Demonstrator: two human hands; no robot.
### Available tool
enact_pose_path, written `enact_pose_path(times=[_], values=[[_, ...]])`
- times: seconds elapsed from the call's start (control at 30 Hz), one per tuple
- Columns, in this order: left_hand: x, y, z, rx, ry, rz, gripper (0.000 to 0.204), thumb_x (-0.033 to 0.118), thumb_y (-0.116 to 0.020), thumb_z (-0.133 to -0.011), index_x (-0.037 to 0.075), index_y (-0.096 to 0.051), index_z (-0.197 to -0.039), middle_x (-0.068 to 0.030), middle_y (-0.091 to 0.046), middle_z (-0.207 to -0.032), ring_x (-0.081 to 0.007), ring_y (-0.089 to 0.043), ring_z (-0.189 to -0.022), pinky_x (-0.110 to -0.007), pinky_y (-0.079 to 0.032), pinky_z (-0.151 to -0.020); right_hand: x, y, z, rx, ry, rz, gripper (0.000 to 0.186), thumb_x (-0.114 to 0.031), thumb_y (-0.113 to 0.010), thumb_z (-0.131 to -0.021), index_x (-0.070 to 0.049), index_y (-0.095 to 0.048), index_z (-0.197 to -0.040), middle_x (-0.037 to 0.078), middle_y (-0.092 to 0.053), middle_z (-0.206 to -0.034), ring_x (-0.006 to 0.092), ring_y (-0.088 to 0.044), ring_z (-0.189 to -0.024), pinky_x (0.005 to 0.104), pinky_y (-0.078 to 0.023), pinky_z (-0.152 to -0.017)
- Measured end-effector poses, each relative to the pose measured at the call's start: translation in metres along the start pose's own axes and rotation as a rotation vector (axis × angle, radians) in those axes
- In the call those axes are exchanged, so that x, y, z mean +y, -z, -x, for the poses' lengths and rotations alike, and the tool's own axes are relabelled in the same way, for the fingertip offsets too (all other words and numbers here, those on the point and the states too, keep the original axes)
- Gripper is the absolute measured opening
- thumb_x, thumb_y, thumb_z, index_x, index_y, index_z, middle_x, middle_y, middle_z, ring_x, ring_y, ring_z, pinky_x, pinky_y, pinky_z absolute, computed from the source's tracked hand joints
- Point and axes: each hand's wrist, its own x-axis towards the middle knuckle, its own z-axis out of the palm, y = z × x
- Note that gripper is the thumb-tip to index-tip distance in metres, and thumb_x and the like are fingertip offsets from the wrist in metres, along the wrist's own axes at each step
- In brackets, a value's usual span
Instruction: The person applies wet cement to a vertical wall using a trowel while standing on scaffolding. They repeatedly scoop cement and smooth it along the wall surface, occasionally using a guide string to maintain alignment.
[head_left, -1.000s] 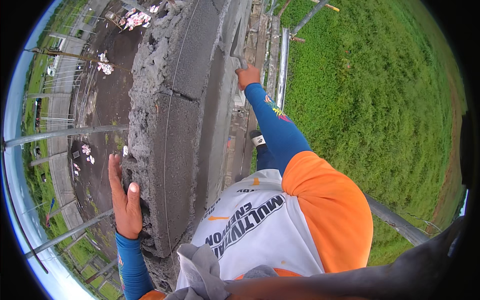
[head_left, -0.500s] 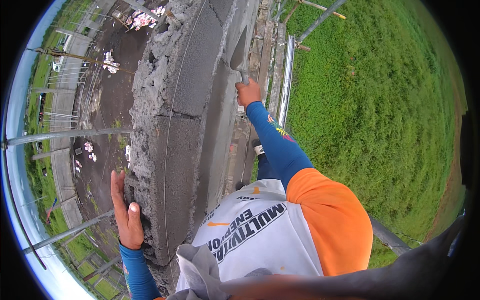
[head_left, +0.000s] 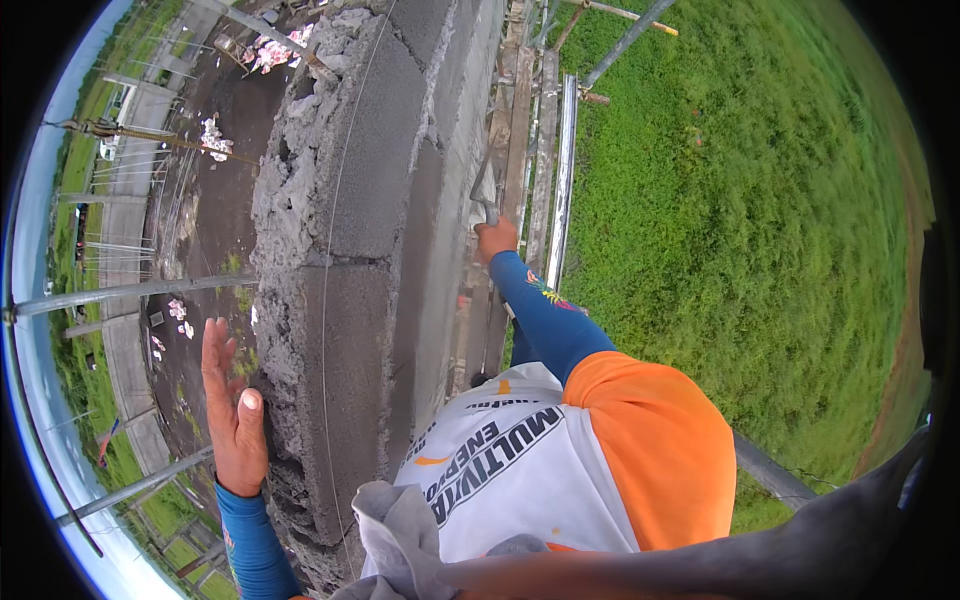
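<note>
Two hands, well apart: I have the right hand [head_left: 496, 240] wrapped round a trowel [head_left: 489, 210] beside the wall [head_left: 355, 315], the left hand [head_left: 235, 420] unclenched, holding nothing, near its ragged edge [head_left: 285, 200], contact unclear. The side face [head_left: 440, 260] looks largely smoothed; that edge seems unworked.

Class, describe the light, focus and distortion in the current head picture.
Head view: soft, even daylight, no hard shadow on the wall; sky almost white at lower left. Head view: grass curves along the right rim. Head view: the dark shape at lower right is blurred; the right hand looks sharper.
</note>
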Motion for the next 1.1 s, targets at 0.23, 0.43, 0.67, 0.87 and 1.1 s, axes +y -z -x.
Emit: enact_pose_path(times=[0.23, 0.43, 0.67, 0.87, 1.1], values=[[0.012, -0.024, -0.039, -0.113, 0.002, 0.028, 0.113, 0.076, -0.056, -0.092, 0.000, -0.017, -0.165, -0.0256, -0.026, -0.168, -0.0364, -0.025, -0.157, -0.046, -0.018, -0.127, -0.151, 0.090, -0.102, 0.058, 0.198, -0.588, 0.017, -0.010, -0.072, -0.086, -0.001, -0.058, -0.089, 0.006, -0.056, -0.063, 0.0188, -0.053, -0.043, 0.0344, -0.042, -0.040], [0.012, -0.025, -0.037, -0.081, 0.083, 0.049, 0.121, 0.084, -0.058, -0.085, 0.003, -0.020, -0.165, -0.0250, -0.030, -0.166, -0.0381, -0.029, -0.155, -0.050, -0.020, -0.126, -0.229, 0.106, -0.184, 0.158, 0.535, -0.879, 0.015, -0.007, -0.070, -0.090, -0.003, -0.056, -0.090, 0.006, -0.057, -0.063, 0.0171, -0.052, -0.043, 0.0336, -0.042, -0.041], [0.011, -0.027, -0.037, -0.004, 0.176, 0.022, 0.129, 0.091, -0.062, -0.075, 0.010, -0.022, -0.167, -0.0208, -0.033, -0.166, -0.0393, -0.033, -0.153, -0.059, -0.027, -0.120, -0.049, -0.011, -0.179, -0.379, -0.553, 0.260, 0.017, -0.013, -0.069, -0.085, 0.004, -0.070, -0.088, 0.015, -0.061, -0.059, 0.0273, -0.065, -0.048, 0.0426, -0.051, -0.045], [0.015, -0.025, -0.036, -0.017, 0.214, 0.011, 0.130, 0.091, -0.062, -0.073, 0.011, -0.022, -0.166, -0.0190, -0.034, -0.166, -0.0364, -0.036, -0.152, -0.057, -0.030, -0.117, -0.113, 0.030, -0.207, -0.025, 0.037, -0.480, 0.012, -0.010, -0.068, -0.084, 0.000, -0.062, -0.084, 0.009, -0.058, -0.058, 0.0220, -0.057, -0.041, 0.0383, -0.044, -0.038], [0.016, -0.027, -0.034, -0.008, 0.219, -0.002, 0.132, 0.093, -0.061, -0.072, 0.010, -0.023, -0.166, -0.0185, -0.036, -0.166, -0.0360, -0.037, -0.151, -0.056, -0.031, -0.117, -0.127, 0.020, -0.241, -0.079, 0.254, -0.185, 0.014, -0.011, -0.066, -0.086, 0.002, -0.060, -0.084, 0.012, -0.060, -0.063, 0.0226, -0.058, -0.045, 0.0390, -0.049, -0.044]])
